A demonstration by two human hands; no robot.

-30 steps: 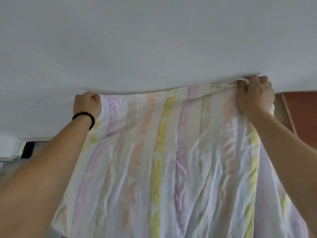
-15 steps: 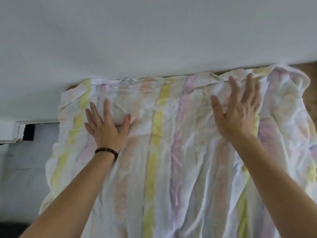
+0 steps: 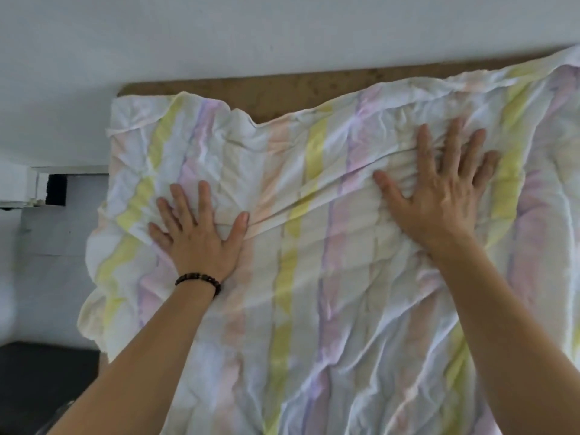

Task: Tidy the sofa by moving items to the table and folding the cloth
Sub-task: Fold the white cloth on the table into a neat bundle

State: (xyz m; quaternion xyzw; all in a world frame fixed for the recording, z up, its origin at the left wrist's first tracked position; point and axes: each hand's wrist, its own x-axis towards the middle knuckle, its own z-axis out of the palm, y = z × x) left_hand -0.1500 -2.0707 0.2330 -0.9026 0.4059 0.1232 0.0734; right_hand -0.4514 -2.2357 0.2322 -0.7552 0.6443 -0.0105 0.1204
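Observation:
A thin white cloth (image 3: 314, 293) with yellow, pink and purple stripes lies spread and wrinkled over a brown surface (image 3: 282, 92), whose far edge shows beyond the cloth. My left hand (image 3: 201, 233), with a dark bead bracelet at the wrist, presses flat on the cloth's left part, fingers spread. My right hand (image 3: 439, 189) presses flat on the cloth farther right and slightly farther away, fingers also spread. A long crease runs across the cloth between the two hands. The cloth hides most of the surface below it.
A white wall (image 3: 251, 36) rises right behind the brown surface. At the left stand a white ledge with a dark opening (image 3: 56, 189) and a pale grey tiled floor (image 3: 40, 262). A dark object (image 3: 40, 381) fills the lower left corner.
A second ago both hands gripped the cloth's top edge and held it up. They let go, laid it down, and now press flat on it, sliding back toward me.

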